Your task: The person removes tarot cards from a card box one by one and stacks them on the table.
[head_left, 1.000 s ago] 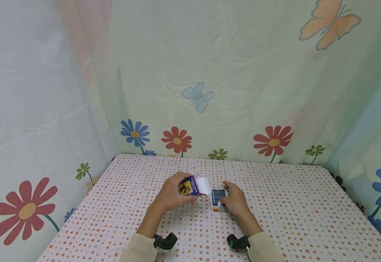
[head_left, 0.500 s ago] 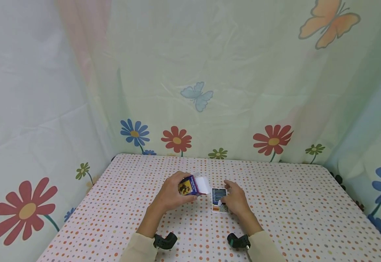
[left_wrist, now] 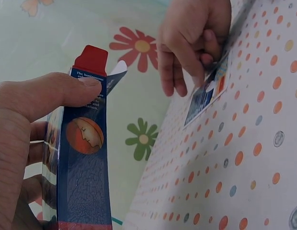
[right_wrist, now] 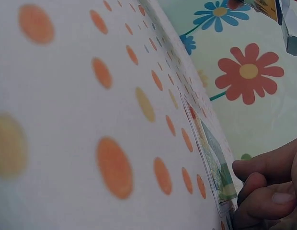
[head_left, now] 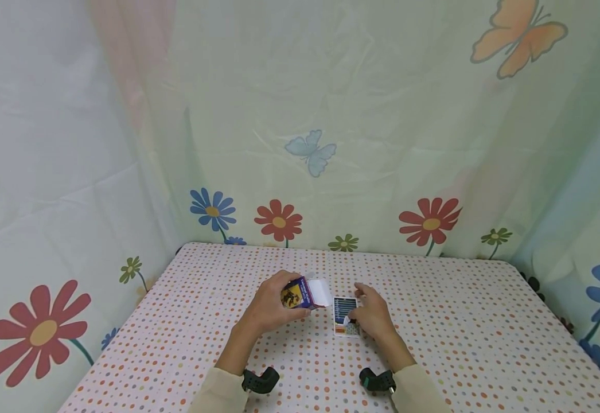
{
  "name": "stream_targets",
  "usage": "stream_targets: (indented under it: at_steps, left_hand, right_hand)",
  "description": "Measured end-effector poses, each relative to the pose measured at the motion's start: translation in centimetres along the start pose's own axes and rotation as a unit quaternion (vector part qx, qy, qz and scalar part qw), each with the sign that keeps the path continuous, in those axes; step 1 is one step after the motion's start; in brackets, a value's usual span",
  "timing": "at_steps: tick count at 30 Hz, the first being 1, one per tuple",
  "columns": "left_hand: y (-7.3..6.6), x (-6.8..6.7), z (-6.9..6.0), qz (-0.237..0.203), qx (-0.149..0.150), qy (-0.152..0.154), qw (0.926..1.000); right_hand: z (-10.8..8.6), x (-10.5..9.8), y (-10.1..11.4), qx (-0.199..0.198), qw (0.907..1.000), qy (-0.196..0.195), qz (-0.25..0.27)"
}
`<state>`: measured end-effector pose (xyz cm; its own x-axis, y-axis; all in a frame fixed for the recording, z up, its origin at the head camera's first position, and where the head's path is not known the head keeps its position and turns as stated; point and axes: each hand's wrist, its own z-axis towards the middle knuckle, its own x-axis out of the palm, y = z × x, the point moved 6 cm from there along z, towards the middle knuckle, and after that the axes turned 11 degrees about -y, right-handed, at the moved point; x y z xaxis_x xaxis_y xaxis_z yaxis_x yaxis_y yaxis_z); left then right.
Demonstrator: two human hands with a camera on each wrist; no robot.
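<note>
My left hand [head_left: 271, 304] grips a small blue card box [head_left: 300, 293] above the table. The box has a yellow picture on its face, and its lid flap [head_left: 320, 291] hangs out toward the right. In the left wrist view my thumb lies along the narrow printed side of the box [left_wrist: 84, 177]. My right hand [head_left: 374, 314] is at a white-edged picture card [head_left: 343, 315] lying flat on the table. A fingertip touches the card in the left wrist view, while other fingers bend loosely. Whether more cards lie beneath is unclear.
A dotted cloth covers the table [head_left: 228, 355]. Hanging sheets [head_left: 362, 86] printed with flowers and butterflies stand behind it and at both sides. A dark camera mount [head_left: 261, 380] is on the left wrist, and another [head_left: 377, 380] is on the right.
The right hand's fingers have shifted very slightly over the card. The left hand and the box stay where they were.
</note>
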<state>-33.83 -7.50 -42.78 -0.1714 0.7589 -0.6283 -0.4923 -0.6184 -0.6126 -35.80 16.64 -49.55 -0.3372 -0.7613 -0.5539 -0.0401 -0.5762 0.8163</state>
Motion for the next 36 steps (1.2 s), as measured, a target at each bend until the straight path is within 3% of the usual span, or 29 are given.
stream_targets:
  at_steps: [6, 11, 19, 26, 36]
  left_hand:
    - [-0.2, 0.0, 0.2, 0.004, 0.005, 0.003, 1.0000]
    - [-0.4, 0.1, 0.3, 0.004, 0.005, 0.010, 0.9999]
    - [-0.7, 0.1, 0.3, 0.003, 0.010, 0.006, 0.9999]
    - [-0.6, 0.0, 0.2, 0.000, 0.020, 0.001, 0.9998]
    - [-0.7, 0.1, 0.1, -0.003, 0.031, 0.005, 0.9995]
  right_hand:
    - [-0.1, -0.6, 1.0, -0.022, 0.9988, -0.023, 0.037]
    - [-0.9, -1.4, 2.2, -0.037, 0.9930, -0.046, 0.102]
    - [-2.6, -2.4, 6.3, -0.139, 0.9718, -0.074, 0.176]
    - [-3.7, -1.2, 8.6, -0.174, 0.9676, -0.041, 0.178]
    - [-3.7, 0.2, 9.3, -0.182, 0.9750, -0.012, 0.127]
